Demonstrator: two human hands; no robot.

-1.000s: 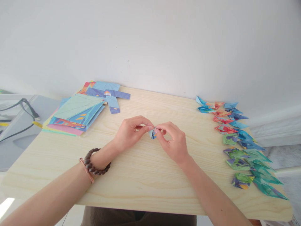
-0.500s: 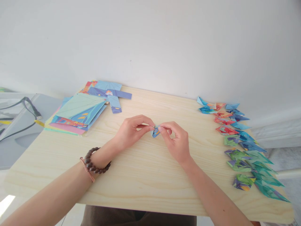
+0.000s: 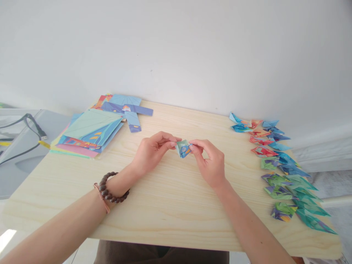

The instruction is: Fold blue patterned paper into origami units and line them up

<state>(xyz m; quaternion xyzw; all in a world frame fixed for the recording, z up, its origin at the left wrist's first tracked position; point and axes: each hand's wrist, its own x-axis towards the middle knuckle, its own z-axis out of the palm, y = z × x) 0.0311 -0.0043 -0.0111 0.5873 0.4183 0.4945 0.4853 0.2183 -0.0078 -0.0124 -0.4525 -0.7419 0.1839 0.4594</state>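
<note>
A small folded paper piece (image 3: 183, 149), blue with orange marks and a pale green inner side, is held up over the middle of the table. My left hand (image 3: 155, 151) pinches its left corner between thumb and forefinger. At the right corner, the thumb and forefinger of my right hand (image 3: 209, 160) grip the same paper. Its pale inner side shows between the two hands. A dark bead bracelet (image 3: 106, 187) and a copper-coloured band (image 3: 102, 200) circle my left wrist.
Paper sheets (image 3: 90, 126) lie stacked at the table's left, with blue paper strips (image 3: 134, 119) behind. Folded paper boats (image 3: 280, 190) in red, blue and green line the right side. Cables (image 3: 34, 126) lie on a grey surface beyond the left edge. A white wall stands behind.
My hands have drawn slightly apart, and the folded paper has spread wider, showing more of its pale green inside. The view has shifted a little.
</note>
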